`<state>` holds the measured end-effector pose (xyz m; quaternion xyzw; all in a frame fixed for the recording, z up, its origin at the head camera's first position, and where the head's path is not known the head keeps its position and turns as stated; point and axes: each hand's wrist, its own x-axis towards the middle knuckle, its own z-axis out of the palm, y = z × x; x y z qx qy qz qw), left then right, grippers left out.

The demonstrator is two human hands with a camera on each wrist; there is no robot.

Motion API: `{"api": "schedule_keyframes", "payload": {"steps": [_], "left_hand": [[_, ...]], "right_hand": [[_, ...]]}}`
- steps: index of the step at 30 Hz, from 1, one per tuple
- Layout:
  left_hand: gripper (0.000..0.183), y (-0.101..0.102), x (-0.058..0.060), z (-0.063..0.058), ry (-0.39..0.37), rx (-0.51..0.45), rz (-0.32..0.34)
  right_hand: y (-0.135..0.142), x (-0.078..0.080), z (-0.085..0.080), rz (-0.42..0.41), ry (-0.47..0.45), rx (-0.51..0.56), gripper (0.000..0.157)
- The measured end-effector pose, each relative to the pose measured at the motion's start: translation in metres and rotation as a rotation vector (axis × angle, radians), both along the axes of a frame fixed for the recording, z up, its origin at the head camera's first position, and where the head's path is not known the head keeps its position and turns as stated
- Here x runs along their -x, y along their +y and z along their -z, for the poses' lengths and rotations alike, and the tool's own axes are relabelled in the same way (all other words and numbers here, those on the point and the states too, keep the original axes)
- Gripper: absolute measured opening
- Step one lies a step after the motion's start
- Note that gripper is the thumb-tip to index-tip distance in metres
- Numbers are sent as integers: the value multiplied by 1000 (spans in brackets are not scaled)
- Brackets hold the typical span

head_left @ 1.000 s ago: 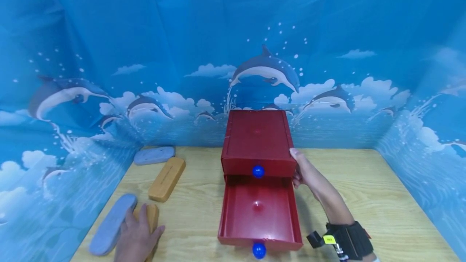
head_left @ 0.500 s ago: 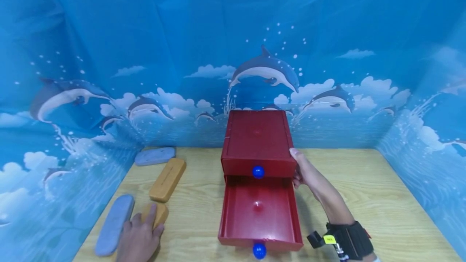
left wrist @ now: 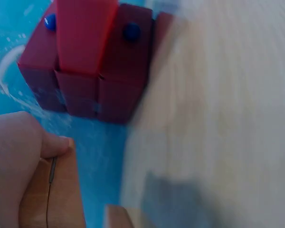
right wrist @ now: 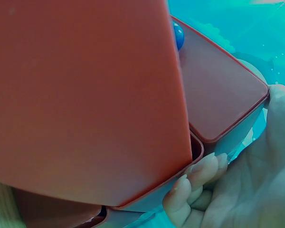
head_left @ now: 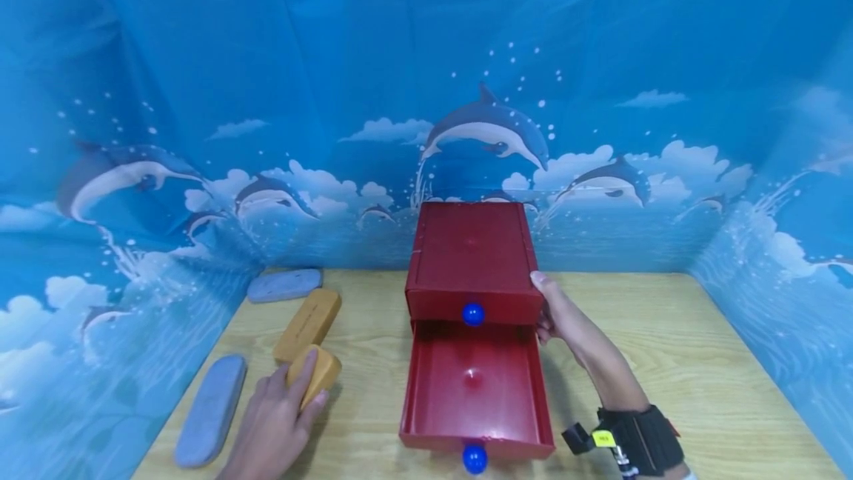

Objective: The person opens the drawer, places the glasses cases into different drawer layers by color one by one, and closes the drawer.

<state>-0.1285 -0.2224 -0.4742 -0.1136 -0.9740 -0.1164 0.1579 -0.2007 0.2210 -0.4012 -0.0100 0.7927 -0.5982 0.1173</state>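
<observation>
A red cabinet of smooth, glossy plastic, boxy with crisp edges, has an open drawer jutting from its front, a shallow tray with a shiny round mark in its floor. A round, glossy upper knob and a matching lower knob, both blue, sit on the cabinet's front. Left of the cabinet, the left hand grasps the held case, a tan block with rounded corners; the left wrist view shows a thin seam and a metal hinge along it. On the cabinet's right side, the right hand grips the front corner, thumb at the top edge and fingers curled below. Also left of the cabinet lie another tan case, with a line of small dark print, and two matte, grey-blue, round-ended cases: the far one toward the cabinet's rear and the near one farther forward. Under the cabinet spreads a pale wood-grain table; behind it hangs a creased dolphin backdrop. The cabinet's extended drawer stands between the two hands, and its wall hides much of the right wrist view.
</observation>
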Motion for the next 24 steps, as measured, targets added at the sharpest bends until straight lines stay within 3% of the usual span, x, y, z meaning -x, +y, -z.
{"api": "schedule_keyframes", "payload": {"steps": [8, 15, 20, 24], "left_hand": [[74, 22, -5, -33, 125, -8, 180], [80, 42, -4, -52, 211, 29, 317], [61, 54, -2, -65, 252, 23, 393], [60, 65, 0, -73, 257, 30, 447]], "right_hand": [[1, 1, 0, -10, -4, -17, 62], [1, 1, -2, -17, 3, -6, 64], [0, 1, -2, -11, 5, 1, 62], [0, 0, -3, -18, 2, -9, 63]]}}
